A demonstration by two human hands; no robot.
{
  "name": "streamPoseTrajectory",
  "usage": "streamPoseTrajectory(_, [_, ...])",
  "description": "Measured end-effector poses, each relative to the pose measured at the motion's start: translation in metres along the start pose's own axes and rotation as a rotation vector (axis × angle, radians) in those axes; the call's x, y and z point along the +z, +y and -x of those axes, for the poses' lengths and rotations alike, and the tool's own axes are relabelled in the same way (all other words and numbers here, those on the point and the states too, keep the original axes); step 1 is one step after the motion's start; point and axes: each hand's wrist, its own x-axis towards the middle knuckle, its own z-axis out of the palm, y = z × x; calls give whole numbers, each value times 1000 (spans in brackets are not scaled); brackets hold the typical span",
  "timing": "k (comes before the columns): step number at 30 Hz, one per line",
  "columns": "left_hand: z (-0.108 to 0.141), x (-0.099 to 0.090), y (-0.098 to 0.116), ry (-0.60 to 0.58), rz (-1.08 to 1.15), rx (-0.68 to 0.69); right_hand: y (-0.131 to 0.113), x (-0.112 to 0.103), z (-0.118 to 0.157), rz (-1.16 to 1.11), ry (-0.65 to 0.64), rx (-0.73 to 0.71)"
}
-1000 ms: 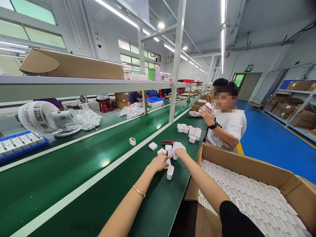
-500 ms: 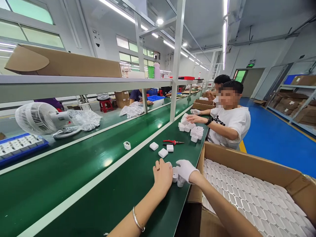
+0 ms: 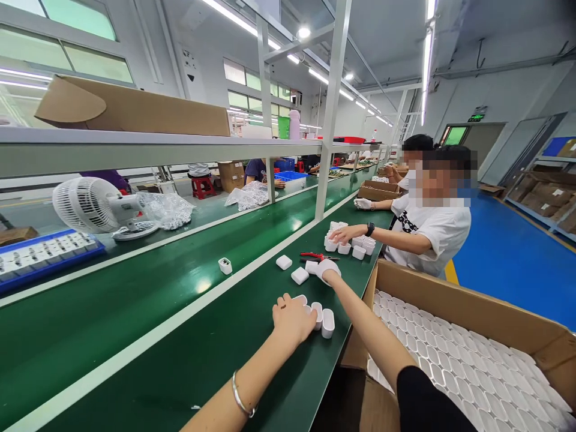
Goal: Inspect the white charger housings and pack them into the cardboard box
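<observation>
My left hand (image 3: 293, 324), bare with a ring and bangle, curls over a group of open white plastic housings on the green bench (image 3: 270, 372). Its fingers and thumb grip one, partly hidden beneath them. Just right of the thumb stand two more housings, the outer one (image 3: 328, 324) in plain view. Farther forward, my right hand (image 3: 328, 273) in a white glove closes on the end of a white housing (image 3: 311, 267) lying beside red-handled pliers (image 3: 318, 257). Two similar housings, one nearer (image 3: 299, 276) and one farther (image 3: 284, 262), lie to its left.
A cardboard box (image 3: 472, 294) packed with white housings stands at the right. One housing (image 3: 225, 266) sits on the green belt (image 3: 171, 300). Ahead, a co-worker (image 3: 427, 225) handles more housings. A metal post (image 3: 330, 120) and shelf (image 3: 180, 144) rise over the line.
My right hand has left the upright housings near my left hand and moved forward to the housing by the pliers. The co-worker's hand has lowered onto their housings. The view has shifted slightly.
</observation>
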Motion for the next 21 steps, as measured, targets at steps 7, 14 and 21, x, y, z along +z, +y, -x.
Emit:
streamPoseTrajectory(7, [13,-10,-4,-8,-8,19,33,-5,18,61,-86,-64])
streamPoseTrajectory(14, [16,-10,-7,-72,4,59,77,20,116,50,-85,-199])
streamPoseTrajectory(21, [-8,-21,-18,45,14,6,48,-11,89,58,35,-252])
